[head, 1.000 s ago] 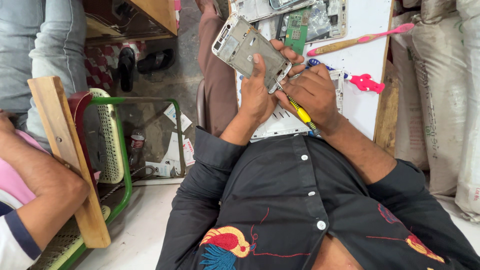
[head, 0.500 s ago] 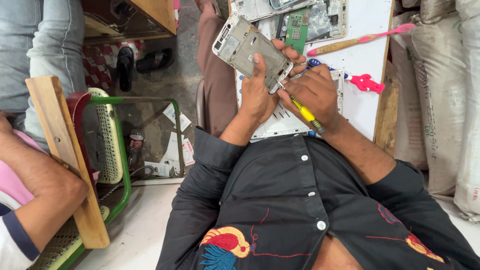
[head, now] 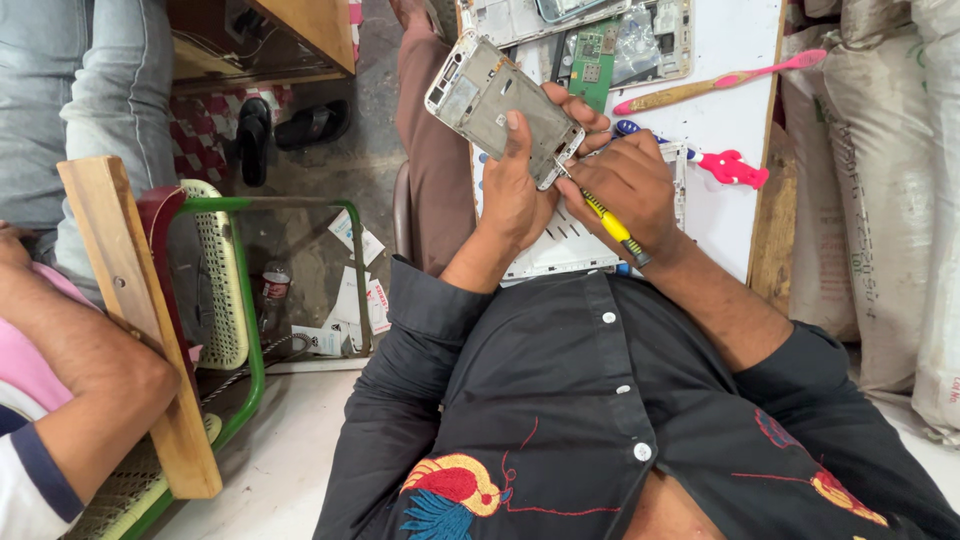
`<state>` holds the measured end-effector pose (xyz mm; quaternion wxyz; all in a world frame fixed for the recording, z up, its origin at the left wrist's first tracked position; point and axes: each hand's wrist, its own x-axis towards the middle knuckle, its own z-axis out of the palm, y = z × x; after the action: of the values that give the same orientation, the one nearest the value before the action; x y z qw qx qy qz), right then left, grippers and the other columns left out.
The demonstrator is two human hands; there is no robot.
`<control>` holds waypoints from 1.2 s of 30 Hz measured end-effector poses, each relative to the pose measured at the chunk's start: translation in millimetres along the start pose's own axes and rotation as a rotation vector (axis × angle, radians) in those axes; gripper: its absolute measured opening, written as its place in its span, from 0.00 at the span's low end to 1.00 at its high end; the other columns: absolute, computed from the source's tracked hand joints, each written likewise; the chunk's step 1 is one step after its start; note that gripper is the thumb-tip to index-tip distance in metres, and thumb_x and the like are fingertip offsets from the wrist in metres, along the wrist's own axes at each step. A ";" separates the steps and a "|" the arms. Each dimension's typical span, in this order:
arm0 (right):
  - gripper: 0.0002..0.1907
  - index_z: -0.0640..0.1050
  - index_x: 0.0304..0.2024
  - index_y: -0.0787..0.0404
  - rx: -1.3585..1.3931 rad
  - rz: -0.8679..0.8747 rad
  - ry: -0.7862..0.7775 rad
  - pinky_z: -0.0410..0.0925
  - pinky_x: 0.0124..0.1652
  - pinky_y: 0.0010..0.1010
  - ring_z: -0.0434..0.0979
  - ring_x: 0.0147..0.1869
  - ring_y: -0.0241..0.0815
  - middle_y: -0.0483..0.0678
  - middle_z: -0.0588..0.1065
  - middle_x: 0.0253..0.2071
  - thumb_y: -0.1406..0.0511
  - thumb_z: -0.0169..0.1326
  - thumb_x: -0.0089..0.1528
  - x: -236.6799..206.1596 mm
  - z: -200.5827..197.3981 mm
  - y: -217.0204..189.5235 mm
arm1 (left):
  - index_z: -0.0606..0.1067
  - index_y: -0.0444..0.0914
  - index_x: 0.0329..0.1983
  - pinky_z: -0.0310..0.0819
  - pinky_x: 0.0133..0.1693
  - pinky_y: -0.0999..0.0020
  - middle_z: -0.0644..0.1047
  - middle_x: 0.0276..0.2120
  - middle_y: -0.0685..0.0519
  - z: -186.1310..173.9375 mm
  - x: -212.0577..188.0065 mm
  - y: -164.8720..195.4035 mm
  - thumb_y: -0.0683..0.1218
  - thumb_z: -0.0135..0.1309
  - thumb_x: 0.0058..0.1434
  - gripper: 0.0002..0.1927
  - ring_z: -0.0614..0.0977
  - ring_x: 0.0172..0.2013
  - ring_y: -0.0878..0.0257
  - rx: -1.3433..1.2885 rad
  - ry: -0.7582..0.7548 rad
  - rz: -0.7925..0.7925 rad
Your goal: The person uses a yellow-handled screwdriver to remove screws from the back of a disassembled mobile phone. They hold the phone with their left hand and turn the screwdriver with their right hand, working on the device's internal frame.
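My left hand (head: 515, 190) grips a silver phone frame (head: 480, 90) tilted above the white table (head: 740, 215), thumb pressed on its face. My right hand (head: 625, 180) holds a yellow-handled screwdriver (head: 612, 225); its metal tip touches the frame's lower right corner. Both hands meet over a white panel (head: 560, 255) lying at the table's near edge. My black shirt fills the bottom of the view.
On the table lie a green circuit board (head: 595, 60), a pink toothbrush (head: 720, 80) and a small pink-red tool (head: 735, 168). Sacks (head: 880, 200) stand at the right. At the left are a green chair (head: 250, 330), a wooden plank (head: 130, 310) and another person's arm (head: 80, 370).
The screwdriver has swung so its tip now rests on the frame's corner. My hands and the frame have otherwise barely shifted.
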<state>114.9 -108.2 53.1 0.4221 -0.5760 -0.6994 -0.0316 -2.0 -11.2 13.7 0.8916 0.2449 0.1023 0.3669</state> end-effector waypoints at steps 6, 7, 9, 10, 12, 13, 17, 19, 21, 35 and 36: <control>0.11 0.80 0.38 0.64 0.011 -0.094 -0.060 0.64 0.44 0.39 0.77 0.40 0.45 0.47 0.78 0.36 0.71 0.71 0.58 -1.1 2.3 -0.5 | 0.65 0.32 0.63 0.78 0.62 0.49 0.74 0.51 0.41 -2.5 -0.1 0.3 0.64 0.50 0.73 0.34 0.79 0.56 0.48 0.011 0.006 0.002; 0.11 0.79 0.37 0.63 0.016 -0.066 -0.045 0.64 0.45 0.40 0.77 0.40 0.45 0.47 0.78 0.36 0.71 0.70 0.59 -1.4 1.9 0.1 | 0.65 0.32 0.63 0.77 0.62 0.50 0.74 0.51 0.42 -2.7 0.4 -0.2 0.64 0.50 0.73 0.34 0.79 0.56 0.48 0.009 0.007 0.004; 0.11 0.78 0.37 0.62 0.013 -0.037 -0.024 0.64 0.46 0.40 0.77 0.41 0.46 0.47 0.78 0.37 0.72 0.70 0.59 -1.7 1.2 0.7 | 0.65 0.32 0.63 0.78 0.62 0.50 0.74 0.51 0.42 -2.7 0.6 -1.3 0.64 0.50 0.73 0.33 0.79 0.56 0.49 0.000 -0.003 0.003; 0.11 0.79 0.39 0.63 0.006 -0.034 -0.019 0.64 0.46 0.40 0.77 0.41 0.46 0.47 0.78 0.37 0.72 0.70 0.60 -2.0 1.0 0.3 | 0.65 0.32 0.63 0.78 0.62 0.50 0.74 0.51 0.42 -3.0 0.2 -1.1 0.64 0.50 0.73 0.33 0.79 0.56 0.49 -0.004 -0.008 0.002; 0.11 0.79 0.40 0.64 0.010 -0.034 -0.015 0.64 0.45 0.39 0.77 0.41 0.46 0.47 0.78 0.37 0.72 0.70 0.60 -1.7 0.4 0.2 | 0.65 0.32 0.63 0.77 0.62 0.50 0.74 0.51 0.42 -3.1 -1.6 -1.2 0.64 0.50 0.73 0.33 0.79 0.56 0.49 0.006 0.010 -0.006; 0.11 0.80 0.41 0.64 0.021 -0.038 -0.017 0.64 0.45 0.39 0.76 0.40 0.45 0.47 0.78 0.37 0.72 0.70 0.60 -0.9 0.5 0.4 | 0.65 0.31 0.63 0.77 0.61 0.51 0.74 0.51 0.41 -3.2 -2.4 -1.1 0.64 0.50 0.73 0.34 0.79 0.56 0.48 0.011 0.019 -0.011; 0.11 0.80 0.39 0.63 0.003 -0.123 -0.065 0.63 0.43 0.38 0.76 0.39 0.43 0.46 0.78 0.36 0.70 0.71 0.58 0.3 0.2 -1.1 | 0.64 0.32 0.64 0.77 0.62 0.49 0.74 0.51 0.42 -3.9 -1.3 0.0 0.64 0.50 0.73 0.33 0.79 0.56 0.47 0.010 0.003 0.004; 0.11 0.79 0.37 0.63 0.008 -0.077 -0.066 0.63 0.44 0.39 0.76 0.39 0.45 0.46 0.78 0.35 0.70 0.70 0.58 -0.2 0.8 -1.4 | 0.64 0.32 0.64 0.77 0.62 0.49 0.74 0.51 0.42 -4.5 -0.1 -0.2 0.64 0.50 0.73 0.33 0.78 0.57 0.48 0.002 -0.004 0.005; 0.10 0.79 0.37 0.63 0.009 -0.054 -0.058 0.64 0.44 0.39 0.77 0.40 0.46 0.46 0.78 0.36 0.71 0.70 0.58 -1.1 0.8 0.4 | 0.64 0.32 0.64 0.77 0.62 0.49 0.74 0.51 0.42 -5.0 2.4 -1.2 0.64 0.49 0.73 0.33 0.78 0.57 0.48 -0.011 -0.001 0.000; 0.11 0.78 0.37 0.63 0.050 0.002 -0.001 0.66 0.45 0.41 0.77 0.41 0.50 0.49 0.78 0.36 0.74 0.69 0.58 -1.6 0.3 2.4 | 0.64 0.32 0.63 0.76 0.63 0.51 0.75 0.51 0.42 -4.0 -2.0 -2.4 0.63 0.48 0.74 0.32 0.79 0.56 0.48 -0.011 -0.015 -0.006; 0.11 0.78 0.38 0.64 0.048 0.007 0.001 0.67 0.46 0.41 0.77 0.42 0.50 0.50 0.78 0.37 0.74 0.69 0.59 -1.8 -0.1 1.9 | 0.64 0.32 0.64 0.76 0.63 0.50 0.74 0.51 0.42 -3.8 -2.7 -2.2 0.63 0.48 0.75 0.32 0.79 0.56 0.48 -0.024 -0.019 -0.012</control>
<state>116.4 -109.0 51.2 0.4360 -0.5683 -0.6977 -0.0136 -4.0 -13.1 9.3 0.8975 0.2372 0.0911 0.3605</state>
